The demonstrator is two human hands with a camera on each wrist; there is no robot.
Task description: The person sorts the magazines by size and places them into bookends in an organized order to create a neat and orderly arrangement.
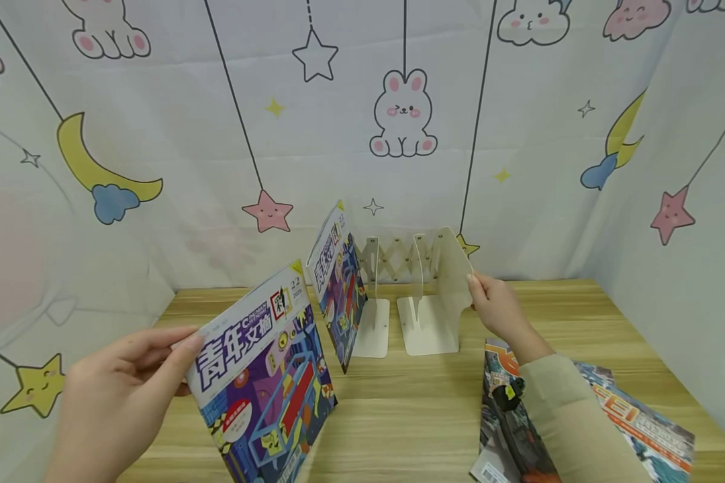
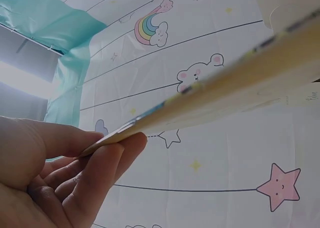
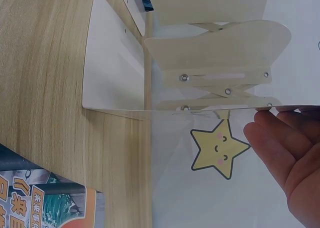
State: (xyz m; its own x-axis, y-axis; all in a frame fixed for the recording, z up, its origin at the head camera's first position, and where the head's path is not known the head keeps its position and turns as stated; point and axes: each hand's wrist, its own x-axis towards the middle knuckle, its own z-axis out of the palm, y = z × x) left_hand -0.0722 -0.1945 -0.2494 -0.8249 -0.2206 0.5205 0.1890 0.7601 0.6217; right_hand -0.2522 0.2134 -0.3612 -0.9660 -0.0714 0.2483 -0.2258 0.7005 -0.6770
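Note:
My left hand [image 1: 117, 396] pinches a purple and blue magazine [image 1: 272, 382] by its upper left corner, cover toward me and tilted. Seen in the left wrist view, thumb and fingers grip the magazine's thin edge [image 2: 150, 118]. At the centre back stands a cream metal expandable book rack [image 1: 429, 335] with upright plates and a lattice behind. A similar magazine [image 1: 338, 288] stands upright at the rack's left side. My right hand [image 1: 501, 308] holds the outer edge of the rack's right end plate [image 1: 455, 278]; the right wrist view shows the fingers [image 3: 270, 138] at that edge.
Several magazines [image 1: 646, 422] lie overlapping on the wooden table [image 1: 399, 409] at the right, partly under my right sleeve [image 1: 574, 416]. A black wrist device [image 1: 507, 396] shows beside the sleeve. A white patterned curtain [image 1: 350, 134] hangs behind the table and at its sides.

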